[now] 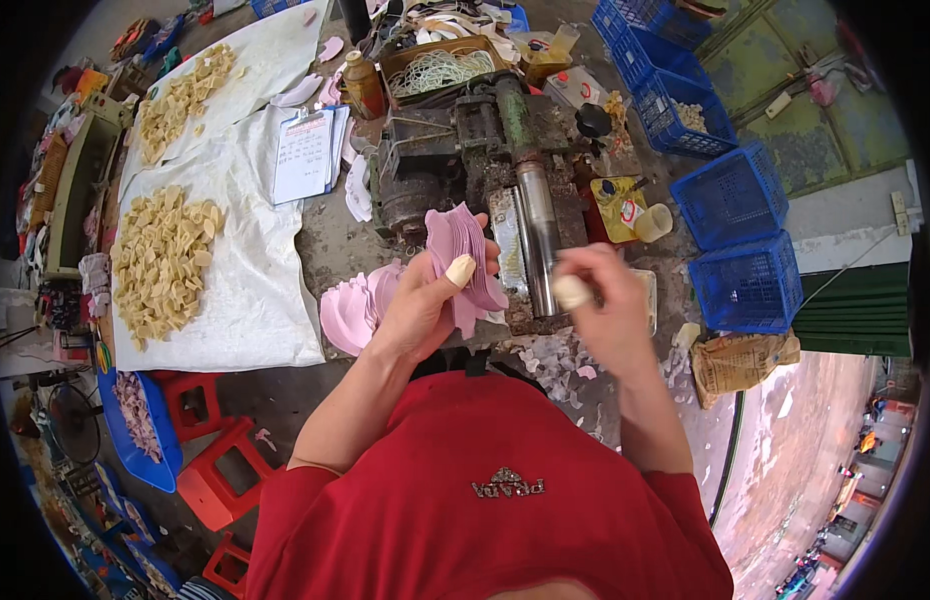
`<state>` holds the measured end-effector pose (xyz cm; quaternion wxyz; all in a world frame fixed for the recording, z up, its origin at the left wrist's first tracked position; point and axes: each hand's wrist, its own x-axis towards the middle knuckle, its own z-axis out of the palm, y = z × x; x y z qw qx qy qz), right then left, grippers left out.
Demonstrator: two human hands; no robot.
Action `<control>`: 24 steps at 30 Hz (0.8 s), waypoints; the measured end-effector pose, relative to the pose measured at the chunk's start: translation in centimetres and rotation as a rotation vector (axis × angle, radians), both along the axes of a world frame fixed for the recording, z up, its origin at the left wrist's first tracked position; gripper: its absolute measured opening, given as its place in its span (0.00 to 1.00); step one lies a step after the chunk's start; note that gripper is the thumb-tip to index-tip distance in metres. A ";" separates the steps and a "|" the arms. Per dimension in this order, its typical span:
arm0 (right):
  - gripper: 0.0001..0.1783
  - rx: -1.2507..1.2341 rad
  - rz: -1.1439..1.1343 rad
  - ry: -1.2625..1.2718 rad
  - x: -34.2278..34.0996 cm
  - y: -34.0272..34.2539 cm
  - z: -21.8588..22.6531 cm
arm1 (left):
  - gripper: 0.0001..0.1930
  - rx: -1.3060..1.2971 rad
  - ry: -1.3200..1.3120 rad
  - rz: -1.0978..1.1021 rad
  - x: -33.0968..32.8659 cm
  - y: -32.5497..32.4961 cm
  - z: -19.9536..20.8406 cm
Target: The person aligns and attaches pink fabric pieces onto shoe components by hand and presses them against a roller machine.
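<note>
My left hand (415, 308) is closed around a stack of thin pink curved pieces (463, 255), with a cream-coloured cover on its thumb. Another heap of pink pieces (353, 310) lies on the bench under and to the left of that wrist. To the right, my right hand (603, 300) is at the near end of a shiny metal roller (538, 220) on a dark, greasy machine (425, 165). That hand also wears a cream cover on one digit. Motion smears its fingers, so whether they hold anything cannot be made out.
Piles of yellowish pieces (168, 260) lie on a white sheet (270, 310) at left, near a clipboard (305, 155). A brown bottle (364, 85) stands behind the machine. Blue crates (730, 195) line the right side. Red stools (220, 480) stand at lower left; scraps (560, 365) litter the floor.
</note>
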<state>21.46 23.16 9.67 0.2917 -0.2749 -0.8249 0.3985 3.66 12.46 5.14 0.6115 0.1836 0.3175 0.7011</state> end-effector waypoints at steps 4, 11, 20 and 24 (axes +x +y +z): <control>0.15 -0.058 0.142 -0.110 -3.4 -1.3 0.3 | 0.29 0.004 -0.048 0.021 1.5 0.1 1.2; 0.15 -0.109 0.143 -0.141 -4.1 -1.2 0.5 | 0.28 0.014 0.002 0.058 2.4 -0.3 2.1; 0.11 0.013 0.072 -0.228 -4.6 -1.2 0.4 | 0.18 -0.139 0.149 0.029 2.6 -0.7 2.1; 0.11 -0.127 0.071 -0.210 -4.0 -0.3 0.2 | 0.16 -0.186 0.052 0.026 2.2 -0.7 2.0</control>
